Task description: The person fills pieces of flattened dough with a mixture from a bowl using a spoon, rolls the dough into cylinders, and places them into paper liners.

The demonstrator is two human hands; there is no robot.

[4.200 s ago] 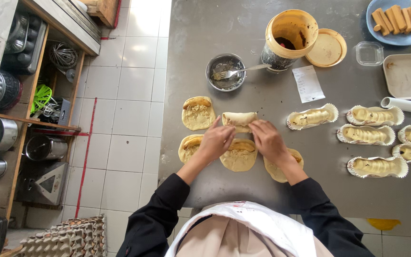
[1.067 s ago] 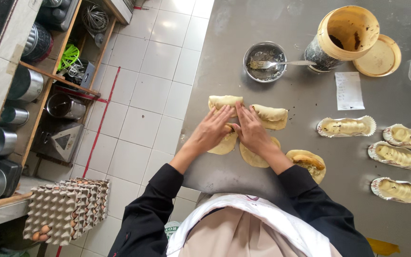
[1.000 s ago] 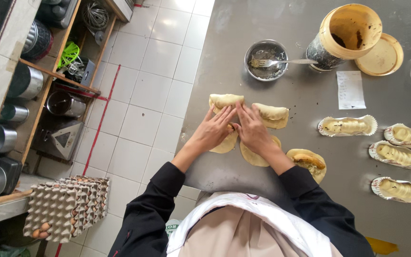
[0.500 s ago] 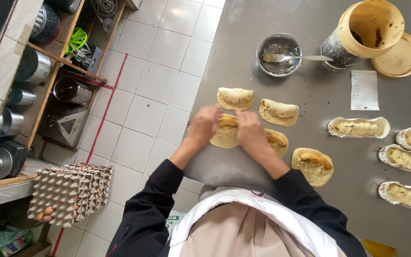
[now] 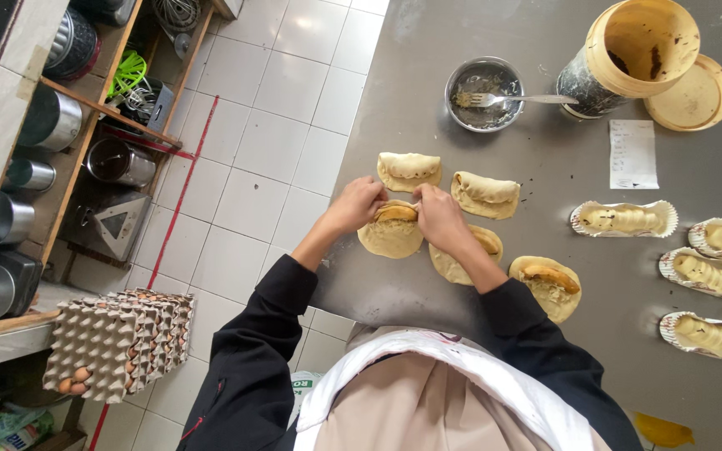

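Left hand curled, fingertips pinching the far edge of a round dough piece on the steel table. Right hand likewise bent, fingers closed on the same folded edge from the other side, fingertips of both nearly meeting over a filling. Relative to that dough piece: two already folded pastries just beyond, toward the metal bowl holding a fork; another open round partly under the right wrist; a further open round with filling farther right. Farther right again, paper moulds with filled rolls. Well beyond, a tan tub with its lid alongside. Far left, on a shelf, egg trays.
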